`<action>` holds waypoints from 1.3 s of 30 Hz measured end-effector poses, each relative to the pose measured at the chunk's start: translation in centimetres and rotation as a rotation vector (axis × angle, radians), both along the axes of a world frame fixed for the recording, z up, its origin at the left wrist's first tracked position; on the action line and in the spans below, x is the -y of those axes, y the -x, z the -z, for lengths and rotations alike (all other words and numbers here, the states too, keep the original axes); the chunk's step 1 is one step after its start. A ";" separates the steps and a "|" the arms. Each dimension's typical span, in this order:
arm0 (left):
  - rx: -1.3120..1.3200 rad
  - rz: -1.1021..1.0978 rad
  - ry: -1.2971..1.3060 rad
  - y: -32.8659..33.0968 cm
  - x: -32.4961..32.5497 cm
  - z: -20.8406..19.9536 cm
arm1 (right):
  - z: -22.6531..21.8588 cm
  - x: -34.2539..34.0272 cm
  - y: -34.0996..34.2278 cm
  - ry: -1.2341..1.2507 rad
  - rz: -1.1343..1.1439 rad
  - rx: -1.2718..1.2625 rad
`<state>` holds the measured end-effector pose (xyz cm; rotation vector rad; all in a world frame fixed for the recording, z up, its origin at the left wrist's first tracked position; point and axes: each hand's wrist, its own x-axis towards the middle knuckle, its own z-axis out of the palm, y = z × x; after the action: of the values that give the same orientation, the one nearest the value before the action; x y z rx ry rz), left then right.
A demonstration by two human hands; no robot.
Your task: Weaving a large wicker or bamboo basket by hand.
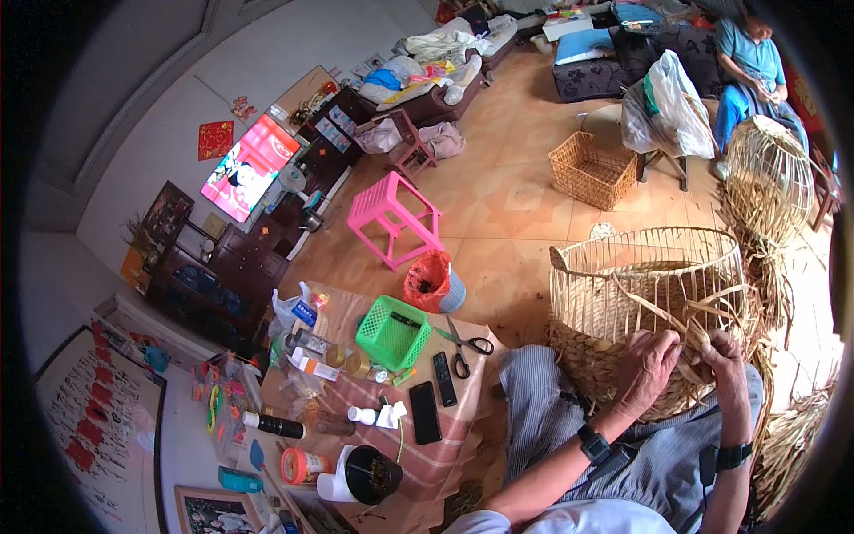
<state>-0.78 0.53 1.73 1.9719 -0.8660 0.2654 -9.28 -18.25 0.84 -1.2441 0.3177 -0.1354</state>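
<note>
A large, partly woven straw basket (592,351) rests on my lap, its upper part an open frame of upright ribs under a rim. My left hand (649,367) is closed at the basket's near side, by a pale flat straw strip (654,307) that slants up and left. Just right of it, my right hand (722,363) pinches straw strips at the same side. The two hands are close together. Loose strips stick out above the fingers. Below the hands the wall is thickly woven.
Straw bundles (805,436) lie at my right. A low table (445,454) at my left holds scissors (463,347), a phone (426,412), a green plastic basket (391,333) and bottles. Beyond are a bin (438,283), a pink stool (391,214), a square wicker basket (592,169) and a seated person (754,67).
</note>
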 end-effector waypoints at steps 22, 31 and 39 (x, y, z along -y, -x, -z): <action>-0.080 -0.008 -0.022 -0.3 0.2 1.1 | 2.6 -2.0 -0.8 0.129 0.362 -0.123; -0.104 -0.020 -0.015 -0.5 0.3 0.7 | 5.4 -1.6 2.0 -0.078 0.365 0.136; -0.024 -0.001 0.098 -0.6 0.3 1.4 | -4.0 -2.7 -0.2 0.513 -0.142 -0.150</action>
<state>-0.17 0.25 0.28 1.8810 -0.8212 0.2791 -9.07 -15.51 4.81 -1.7862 0.3337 0.0020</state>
